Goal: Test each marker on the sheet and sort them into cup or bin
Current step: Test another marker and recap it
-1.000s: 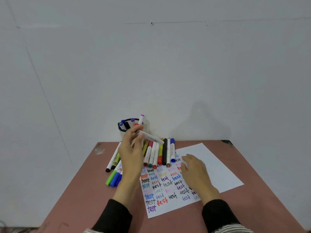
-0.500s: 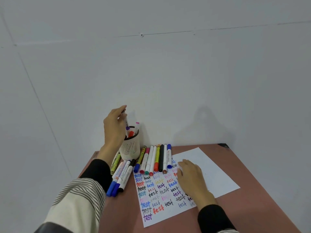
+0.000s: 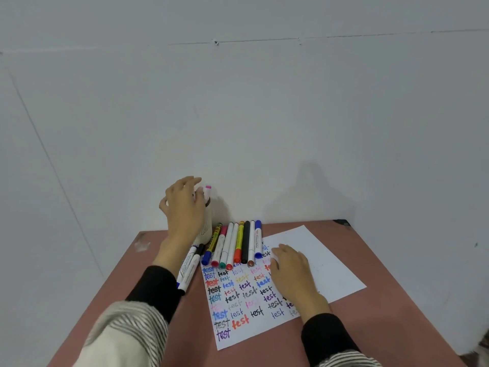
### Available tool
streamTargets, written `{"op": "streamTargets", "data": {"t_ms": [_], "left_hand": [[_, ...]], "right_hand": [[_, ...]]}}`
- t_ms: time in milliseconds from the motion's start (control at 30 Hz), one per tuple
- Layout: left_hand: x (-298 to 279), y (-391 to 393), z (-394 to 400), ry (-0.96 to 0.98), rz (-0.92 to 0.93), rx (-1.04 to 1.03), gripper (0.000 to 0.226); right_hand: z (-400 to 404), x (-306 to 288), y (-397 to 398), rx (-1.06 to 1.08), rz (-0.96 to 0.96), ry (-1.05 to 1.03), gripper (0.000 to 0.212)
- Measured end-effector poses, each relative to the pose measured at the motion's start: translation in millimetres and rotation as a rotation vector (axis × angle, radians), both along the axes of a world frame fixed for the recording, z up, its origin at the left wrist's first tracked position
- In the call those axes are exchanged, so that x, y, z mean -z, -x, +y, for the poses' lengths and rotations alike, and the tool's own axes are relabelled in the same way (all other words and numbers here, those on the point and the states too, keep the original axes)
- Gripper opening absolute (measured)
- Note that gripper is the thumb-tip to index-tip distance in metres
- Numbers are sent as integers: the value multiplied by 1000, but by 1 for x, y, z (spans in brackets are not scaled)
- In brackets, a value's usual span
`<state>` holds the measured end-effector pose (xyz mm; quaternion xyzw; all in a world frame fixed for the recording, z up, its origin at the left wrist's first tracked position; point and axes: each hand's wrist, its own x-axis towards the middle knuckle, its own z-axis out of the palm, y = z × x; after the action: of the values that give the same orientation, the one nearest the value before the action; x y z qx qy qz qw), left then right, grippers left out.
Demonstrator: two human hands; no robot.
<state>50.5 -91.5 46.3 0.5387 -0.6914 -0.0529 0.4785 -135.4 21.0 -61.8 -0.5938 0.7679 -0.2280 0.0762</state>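
Observation:
A white sheet [image 3: 315,263] lies on the brown table, its left half covered with the word "test" in many colours. Several capped markers [image 3: 235,242] lie in a row at the sheet's far edge. More markers [image 3: 189,266] lie to the left, partly under my left forearm. A white perforated cup [image 3: 206,229] stands at the back, mostly hidden by my left hand [image 3: 184,207]. That hand hovers over the cup's rim with fingers spread and holds nothing; a pink-capped marker [image 3: 207,192] sticks out of the cup beside it. My right hand [image 3: 291,271] rests flat on the sheet.
The brown table [image 3: 383,327] stands against a plain grey wall. Its far right corner [image 3: 341,222] has a dark chipped spot, and a pale scuff [image 3: 141,243] marks the far left. No bin is in view.
My left hand carried a marker up from the table to the cup, let it go inside, and now hovers lower over the rim with nothing in it. My right hand stayed on the sheet.

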Motion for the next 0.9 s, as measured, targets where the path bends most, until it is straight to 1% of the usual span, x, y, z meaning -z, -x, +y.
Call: {"op": "streamTargets", "data": {"t_ms": [67,133,300,400,533,600,700,733,800,900], "left_hand": [[14,7,22,141,78,38,26],[33,14,41,175,112,87,23],[86,27,58,-8,44,172,21],[96,27,57,-115,-29,184,26],[100,25,53,-140,-165,190,33],[103,25,49,-159,-229,184,35],[107,29,45,-175,-284,196,37],[108,30,44,-175,-290,203,37],[111,32,43,-181,-298,212,37],[113,30,42,-186,-321,218,37]], "right_hand": [[0,0,0,-3,-2,-3,44],[-1,2,1,-8,-5,-5,44],[0,2,1,-13,5,-5,45],[0,2,0,-15,15,0,45],[0,3,0,-12,7,0,44],[-2,1,-1,13,-71,30,42],[-9,-6,-6,136,-314,155,37],[-14,-10,-8,178,-355,190,35],[-28,-16,-13,239,-381,187,30],[-50,-22,-18,254,-355,85,21]]}}
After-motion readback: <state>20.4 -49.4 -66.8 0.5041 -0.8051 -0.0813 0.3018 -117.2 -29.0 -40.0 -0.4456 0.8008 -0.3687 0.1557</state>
